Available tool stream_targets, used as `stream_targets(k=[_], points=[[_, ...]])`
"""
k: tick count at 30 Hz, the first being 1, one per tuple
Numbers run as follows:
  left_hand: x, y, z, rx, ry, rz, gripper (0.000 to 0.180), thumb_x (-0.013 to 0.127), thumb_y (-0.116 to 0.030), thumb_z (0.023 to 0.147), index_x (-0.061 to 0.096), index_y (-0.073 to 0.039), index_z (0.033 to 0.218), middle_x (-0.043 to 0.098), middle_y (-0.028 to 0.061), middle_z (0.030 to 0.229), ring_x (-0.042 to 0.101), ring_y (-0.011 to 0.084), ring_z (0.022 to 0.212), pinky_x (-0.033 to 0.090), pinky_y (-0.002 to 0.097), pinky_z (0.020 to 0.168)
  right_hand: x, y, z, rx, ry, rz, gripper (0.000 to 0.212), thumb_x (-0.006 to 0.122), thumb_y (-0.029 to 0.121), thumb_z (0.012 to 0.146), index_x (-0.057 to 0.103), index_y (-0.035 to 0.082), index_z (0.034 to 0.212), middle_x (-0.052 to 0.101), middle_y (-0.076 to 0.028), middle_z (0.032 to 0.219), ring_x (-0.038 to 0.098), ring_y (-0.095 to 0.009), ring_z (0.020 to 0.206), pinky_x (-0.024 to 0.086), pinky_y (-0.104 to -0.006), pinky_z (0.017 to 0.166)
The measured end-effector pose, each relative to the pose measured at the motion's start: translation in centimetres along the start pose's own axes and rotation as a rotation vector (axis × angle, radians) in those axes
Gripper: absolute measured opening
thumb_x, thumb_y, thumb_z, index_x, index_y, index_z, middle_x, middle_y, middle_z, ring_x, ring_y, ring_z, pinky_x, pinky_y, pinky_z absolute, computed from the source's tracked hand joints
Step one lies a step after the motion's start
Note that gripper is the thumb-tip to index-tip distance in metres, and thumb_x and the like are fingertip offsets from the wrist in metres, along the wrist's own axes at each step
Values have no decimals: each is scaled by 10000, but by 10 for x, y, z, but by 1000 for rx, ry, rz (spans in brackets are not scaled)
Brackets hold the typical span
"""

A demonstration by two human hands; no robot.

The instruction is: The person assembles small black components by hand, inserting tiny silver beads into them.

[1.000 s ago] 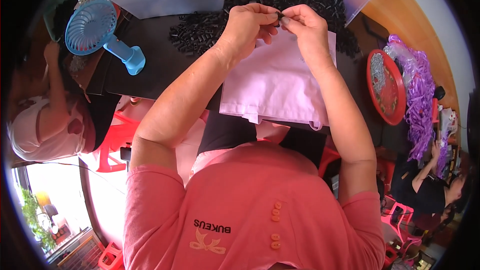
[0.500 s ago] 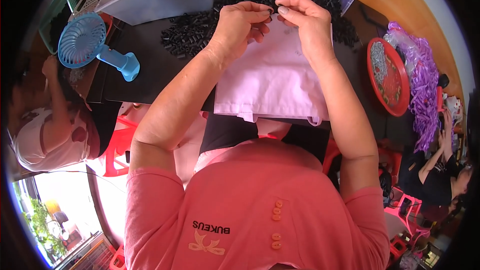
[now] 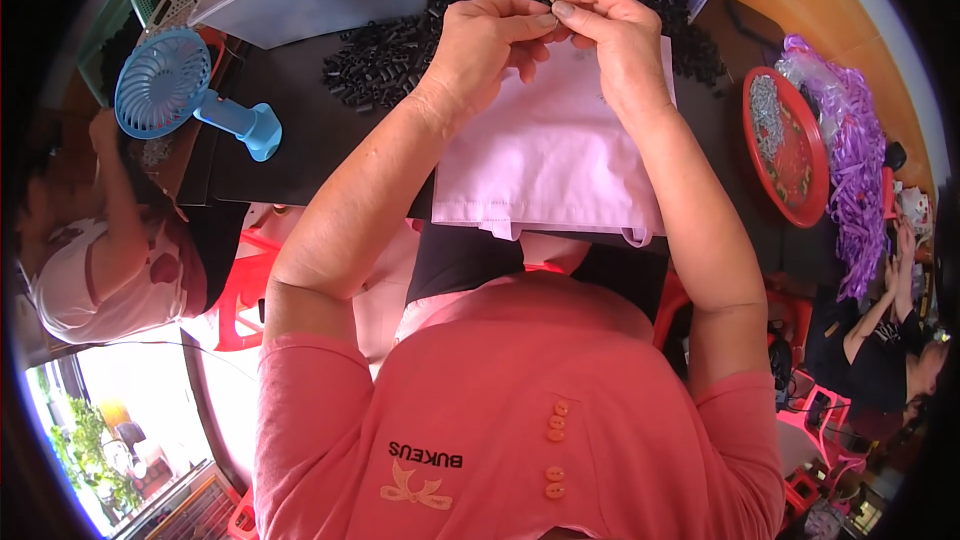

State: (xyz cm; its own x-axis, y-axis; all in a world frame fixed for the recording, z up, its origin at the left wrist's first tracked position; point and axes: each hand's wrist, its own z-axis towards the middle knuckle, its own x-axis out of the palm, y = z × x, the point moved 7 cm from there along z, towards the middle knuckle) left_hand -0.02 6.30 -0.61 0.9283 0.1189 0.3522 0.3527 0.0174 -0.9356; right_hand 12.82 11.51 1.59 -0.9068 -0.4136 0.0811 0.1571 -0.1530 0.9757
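Note:
Over the far edge of a lavender cloth bag (image 3: pixel 555 155), my two hands meet at the fingertips. The left hand (image 3: pixel 487 45) is closed, its thumb and forefinger pinching a small black piece that the fingers mostly hide. Thumb and forefinger of my right hand (image 3: pixel 625 35) press together against the same spot, also on something small and dark. Just beyond lies a heap of short black tube-like pieces (image 3: pixel 380 65), spread across the dark table (image 3: pixel 290 100). The bag lies flat, its short straps hanging toward me at the near edge.
A translucent plastic bin (image 3: pixel 320 0) stands at the back left, with a blue handheld fan (image 3: pixel 165 85) before it. To the right are a red basin (image 3: pixel 815 175) of small metal-coloured pieces and a purple bundle of strips (image 3: pixel 858 180). Other people sit on both sides.
My hands have come together; the fingertips, slightly apart before with dark bits showing between them, now touch and cover the small piece. The view has shifted slightly.

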Motion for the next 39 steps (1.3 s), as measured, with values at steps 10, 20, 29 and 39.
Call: stream_targets(k=[10, 20, 29, 39], points=[[0, 0, 0, 4, 10, 98, 149, 634, -63, 885, 632, 63, 962, 644, 113, 797, 605, 155, 620, 452, 260, 465, 0, 4, 0, -144, 83, -232, 128, 645, 70, 868, 686, -7, 962, 678, -50, 821, 608, -107, 739, 504, -242, 669], [1, 3, 0, 5, 0, 140, 159, 637, -46, 873, 645, 71, 980, 647, 116, 793, 610, 156, 632, 461, 261, 466, -5, -3, 0, -146, 55, -322, 108, 634, 73, 849, 681, 1, 914, 688, -70, 802, 627, -146, 694, 499, -274, 637], [1, -7, -4, 78, -49, 364, 134, 645, -36, 838, 663, 63, 926, 629, 82, 729, 558, 118, 582, 427, 241, 453, 11, 20, -14, -766, -6, -863, 100, 632, 5, 834, 628, 4, 935, 662, -72, 787, 636, -136, 696, 487, -264, 618], [-5, -15, -3, 100, -27, 351, 129, 667, -39, 817, 664, 61, 899, 625, 72, 706, 542, 107, 555, 414, 242, 442, 8, 12, -5, -361, 52, -365, 90, 640, 76, 827, 658, 17, 892, 660, -98, 780, 645, -212, 733, 499, -301, 653]])
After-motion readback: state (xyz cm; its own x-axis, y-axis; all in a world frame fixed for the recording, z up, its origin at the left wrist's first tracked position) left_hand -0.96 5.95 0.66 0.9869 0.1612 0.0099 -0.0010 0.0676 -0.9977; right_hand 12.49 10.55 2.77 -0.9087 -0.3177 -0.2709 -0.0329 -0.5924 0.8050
